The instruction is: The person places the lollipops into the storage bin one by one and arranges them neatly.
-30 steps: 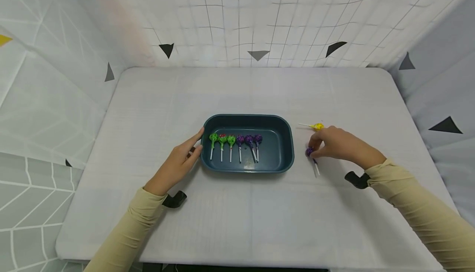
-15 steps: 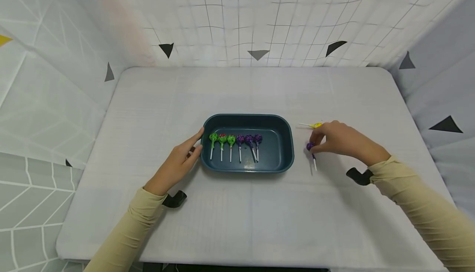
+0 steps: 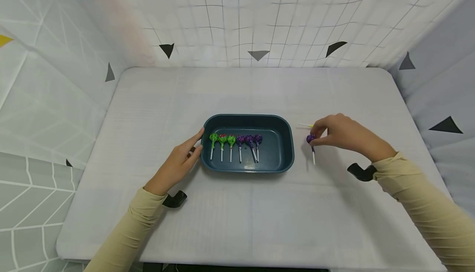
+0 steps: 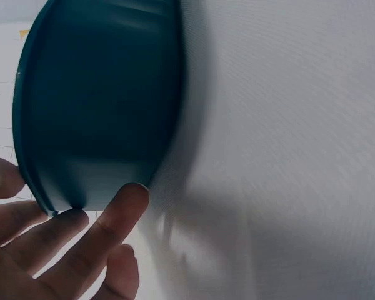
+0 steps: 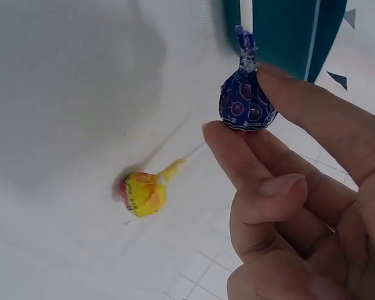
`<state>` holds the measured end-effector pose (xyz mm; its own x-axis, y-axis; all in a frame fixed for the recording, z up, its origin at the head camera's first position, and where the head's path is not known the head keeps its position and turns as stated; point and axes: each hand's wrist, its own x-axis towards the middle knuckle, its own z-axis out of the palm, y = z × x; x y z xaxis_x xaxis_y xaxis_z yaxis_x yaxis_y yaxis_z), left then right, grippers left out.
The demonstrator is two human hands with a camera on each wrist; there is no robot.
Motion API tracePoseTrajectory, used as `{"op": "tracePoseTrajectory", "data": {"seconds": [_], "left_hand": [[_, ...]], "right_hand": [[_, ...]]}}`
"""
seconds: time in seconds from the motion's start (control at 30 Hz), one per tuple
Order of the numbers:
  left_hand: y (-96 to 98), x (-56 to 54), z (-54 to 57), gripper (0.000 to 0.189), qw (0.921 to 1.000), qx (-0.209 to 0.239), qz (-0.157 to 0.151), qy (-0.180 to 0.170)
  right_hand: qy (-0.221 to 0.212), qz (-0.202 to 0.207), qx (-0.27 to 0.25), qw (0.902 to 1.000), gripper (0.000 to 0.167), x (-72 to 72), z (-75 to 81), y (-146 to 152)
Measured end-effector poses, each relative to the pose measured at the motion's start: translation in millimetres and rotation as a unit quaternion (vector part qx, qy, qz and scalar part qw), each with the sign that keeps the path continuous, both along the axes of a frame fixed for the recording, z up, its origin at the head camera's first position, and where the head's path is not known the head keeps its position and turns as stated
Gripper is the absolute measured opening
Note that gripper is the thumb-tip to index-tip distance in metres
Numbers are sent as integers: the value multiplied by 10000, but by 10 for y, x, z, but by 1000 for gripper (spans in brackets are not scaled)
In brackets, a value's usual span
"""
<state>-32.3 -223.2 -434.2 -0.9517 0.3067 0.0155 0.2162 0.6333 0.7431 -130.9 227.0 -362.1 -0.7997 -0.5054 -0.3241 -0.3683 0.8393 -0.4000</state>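
My right hand [image 3: 343,136] pinches a purple-wrapped lollipop [image 5: 245,103] by its round head between thumb and fingers. Its white stick points down in the head view, and a shadow shows beside it on the cloth. Beyond this hand lies a yellow lollipop [image 5: 147,194], mostly covered by the fingers in the head view. My left hand [image 3: 179,162] rests its fingertips against the left end of a dark teal tray [image 3: 275,150]. Inside the tray, green lollipops [image 3: 213,137] and purple lollipops [image 3: 249,140] lie in one row, sticks toward me.
A white cloth covers the table [image 3: 237,218], which has rounded corners. White hanging sheets with grid lines and dark triangles [image 3: 258,55] stand behind and at both sides. A black wrist camera [image 3: 361,172] sits at the right cuff.
The right hand has lifted the purple lollipop off the cloth and shifted slightly away from me, covering more of the yellow one. The left hand and tray have stayed put.
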Motion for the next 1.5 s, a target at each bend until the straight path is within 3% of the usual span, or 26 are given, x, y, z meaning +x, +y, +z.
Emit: {"op": "tracePoseTrajectory", "data": {"seconds": [0.8, 1.5], "left_hand": [[-6, 8, 7, 55, 9999, -7, 35, -119], [-6, 4, 8, 55, 9999, -12, 35, -125]], "right_hand": [[31, -76, -487, 9988, 19, -93, 204, -284], [-14, 441, -508, 9977, 16, -129, 191, -663]]}}
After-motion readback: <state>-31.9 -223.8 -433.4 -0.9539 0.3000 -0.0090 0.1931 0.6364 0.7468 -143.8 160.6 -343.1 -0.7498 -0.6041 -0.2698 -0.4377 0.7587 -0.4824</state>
